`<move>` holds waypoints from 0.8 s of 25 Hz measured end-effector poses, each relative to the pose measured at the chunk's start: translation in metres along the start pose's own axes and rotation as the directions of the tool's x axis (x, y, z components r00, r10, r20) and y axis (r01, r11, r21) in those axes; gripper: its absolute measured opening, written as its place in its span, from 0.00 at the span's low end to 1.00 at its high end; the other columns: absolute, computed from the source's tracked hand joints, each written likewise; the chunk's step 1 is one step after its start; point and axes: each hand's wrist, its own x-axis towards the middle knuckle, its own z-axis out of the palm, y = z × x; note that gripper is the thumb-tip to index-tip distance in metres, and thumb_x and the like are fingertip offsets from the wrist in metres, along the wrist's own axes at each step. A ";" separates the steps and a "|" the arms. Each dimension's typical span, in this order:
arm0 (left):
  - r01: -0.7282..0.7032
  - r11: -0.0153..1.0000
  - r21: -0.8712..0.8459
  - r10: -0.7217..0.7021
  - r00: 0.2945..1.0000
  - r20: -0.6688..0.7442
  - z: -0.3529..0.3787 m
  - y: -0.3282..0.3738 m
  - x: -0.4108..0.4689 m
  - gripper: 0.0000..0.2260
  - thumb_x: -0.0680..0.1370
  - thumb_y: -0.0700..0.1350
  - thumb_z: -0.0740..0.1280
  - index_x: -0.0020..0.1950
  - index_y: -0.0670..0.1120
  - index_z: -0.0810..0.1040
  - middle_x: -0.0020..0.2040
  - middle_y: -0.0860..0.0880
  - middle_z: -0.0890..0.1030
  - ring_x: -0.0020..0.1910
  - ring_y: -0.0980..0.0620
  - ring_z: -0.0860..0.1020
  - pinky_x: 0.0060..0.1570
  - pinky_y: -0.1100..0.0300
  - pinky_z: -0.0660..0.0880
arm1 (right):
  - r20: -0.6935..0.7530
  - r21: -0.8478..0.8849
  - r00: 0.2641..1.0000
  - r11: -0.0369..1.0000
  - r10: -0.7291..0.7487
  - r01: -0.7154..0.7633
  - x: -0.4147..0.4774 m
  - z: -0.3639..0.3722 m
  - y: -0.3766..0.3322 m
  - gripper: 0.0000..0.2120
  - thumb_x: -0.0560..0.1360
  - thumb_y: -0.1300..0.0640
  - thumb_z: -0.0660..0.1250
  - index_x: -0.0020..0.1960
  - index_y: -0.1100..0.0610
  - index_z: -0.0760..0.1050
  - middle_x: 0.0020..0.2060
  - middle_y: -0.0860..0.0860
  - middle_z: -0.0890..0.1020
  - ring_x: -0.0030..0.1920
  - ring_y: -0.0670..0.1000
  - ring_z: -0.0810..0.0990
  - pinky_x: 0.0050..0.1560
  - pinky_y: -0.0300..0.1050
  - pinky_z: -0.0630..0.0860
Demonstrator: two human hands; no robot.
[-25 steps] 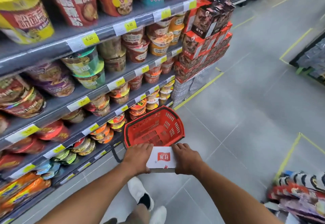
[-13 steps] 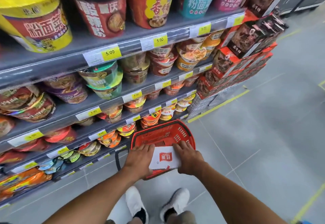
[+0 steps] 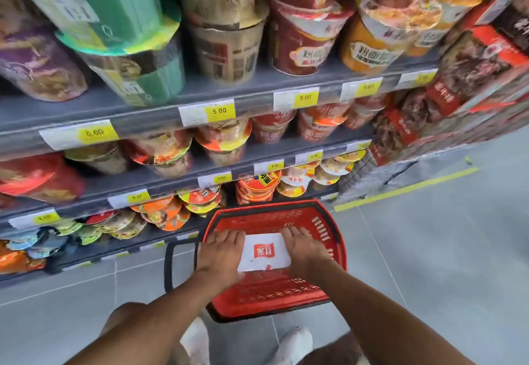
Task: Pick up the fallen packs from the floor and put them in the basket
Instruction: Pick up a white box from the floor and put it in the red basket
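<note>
A white pack (image 3: pixel 264 251) with a red square logo is held flat between both my hands, inside the mouth of the red plastic basket (image 3: pixel 329 296) on the floor. My left hand (image 3: pixel 220 253) grips the pack's left edge, fingers over the top. Its right edge is gripped by my right hand (image 3: pixel 302 250) in the same way. Whether the pack touches the basket's bottom cannot be told. No other fallen pack shows on the floor.
Grey shelves (image 3: pixel 160 118) of instant-noodle cups rise right behind the basket. Red and brown boxes (image 3: pixel 463 84) are stacked at the right. The basket's black handle (image 3: pixel 169 267) hangs to its left. My white shoes (image 3: pixel 292 344) stand on grey tiles; a yellow floor line (image 3: pixel 406 190) runs right.
I have bent lower and closer. Both hands have carried the pack forward from the basket's near rim to over its inside.
</note>
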 end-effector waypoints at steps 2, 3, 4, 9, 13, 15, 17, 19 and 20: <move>0.016 1.000 0.024 -0.016 1.000 0.007 0.047 -0.004 0.032 0.42 0.70 0.61 0.72 0.77 0.45 0.59 0.71 0.46 0.68 0.71 0.44 0.65 0.72 0.48 0.61 | -0.005 0.009 1.000 1.000 -0.011 0.011 0.046 0.043 0.010 0.41 0.72 0.42 0.75 0.75 0.53 0.56 0.72 0.53 0.67 0.75 0.57 0.63 0.68 0.57 0.73; 0.022 0.999 0.032 -0.022 1.000 0.011 0.070 -0.007 0.048 0.42 0.70 0.60 0.73 0.77 0.45 0.60 0.70 0.45 0.68 0.70 0.43 0.66 0.71 0.47 0.62 | -0.007 0.016 1.000 1.000 -0.023 0.023 0.068 0.062 0.014 0.42 0.71 0.40 0.75 0.74 0.53 0.57 0.71 0.52 0.67 0.74 0.56 0.64 0.66 0.57 0.74; 0.033 0.999 0.031 -0.034 0.999 0.010 0.092 -0.010 0.064 0.42 0.69 0.60 0.73 0.76 0.44 0.60 0.69 0.45 0.69 0.68 0.43 0.67 0.69 0.47 0.64 | -0.001 0.021 1.000 0.999 -0.031 0.031 0.090 0.080 0.019 0.41 0.71 0.39 0.75 0.73 0.53 0.58 0.69 0.52 0.68 0.73 0.56 0.65 0.66 0.58 0.74; 0.097 0.994 0.053 -0.100 0.994 0.047 0.200 -0.018 0.139 0.39 0.68 0.57 0.76 0.73 0.45 0.64 0.65 0.48 0.70 0.66 0.45 0.68 0.61 0.48 0.70 | -0.006 0.002 0.999 0.999 -0.034 0.034 0.185 0.175 0.041 0.38 0.71 0.36 0.72 0.70 0.52 0.59 0.63 0.52 0.67 0.67 0.55 0.68 0.61 0.57 0.77; 0.139 0.988 0.074 -0.143 0.989 0.043 0.256 -0.025 0.178 0.38 0.68 0.56 0.77 0.72 0.45 0.66 0.65 0.48 0.72 0.65 0.46 0.70 0.56 0.50 0.73 | 0.000 0.033 1.000 0.999 -0.029 0.029 0.235 0.220 0.053 0.33 0.76 0.41 0.66 0.74 0.53 0.58 0.67 0.53 0.67 0.70 0.57 0.67 0.67 0.58 0.73; 0.136 0.986 0.095 -0.142 0.988 0.058 0.271 -0.024 0.185 0.37 0.70 0.53 0.76 0.74 0.44 0.65 0.66 0.47 0.72 0.66 0.45 0.70 0.57 0.50 0.73 | -0.005 0.024 1.000 0.999 -0.026 0.026 0.242 0.235 0.055 0.33 0.78 0.41 0.64 0.76 0.54 0.57 0.70 0.54 0.67 0.73 0.58 0.66 0.69 0.58 0.71; 0.131 0.986 0.103 -0.139 0.988 0.072 0.273 -0.020 0.188 0.37 0.70 0.51 0.75 0.74 0.43 0.63 0.67 0.46 0.71 0.66 0.45 0.69 0.59 0.50 0.72 | -0.016 -0.003 1.000 1.000 -0.027 0.027 0.242 0.242 0.058 0.36 0.77 0.40 0.65 0.77 0.54 0.56 0.71 0.54 0.66 0.74 0.57 0.64 0.70 0.58 0.70; 0.127 0.985 0.113 -0.136 0.988 0.072 0.274 -0.019 0.193 0.38 0.70 0.53 0.76 0.74 0.43 0.63 0.67 0.46 0.70 0.66 0.45 0.69 0.59 0.50 0.71 | -0.019 0.009 0.999 0.999 -0.036 0.036 0.246 0.243 0.062 0.39 0.77 0.40 0.68 0.79 0.53 0.54 0.74 0.52 0.64 0.76 0.56 0.60 0.72 0.57 0.67; 0.131 0.985 0.112 -0.140 0.987 0.075 0.274 -0.018 0.194 0.37 0.71 0.53 0.75 0.74 0.43 0.63 0.67 0.46 0.70 0.66 0.45 0.69 0.59 0.50 0.71 | -0.012 0.017 0.999 0.999 -0.040 0.040 0.249 0.242 0.064 0.41 0.76 0.41 0.69 0.80 0.52 0.52 0.76 0.51 0.62 0.78 0.55 0.59 0.73 0.57 0.67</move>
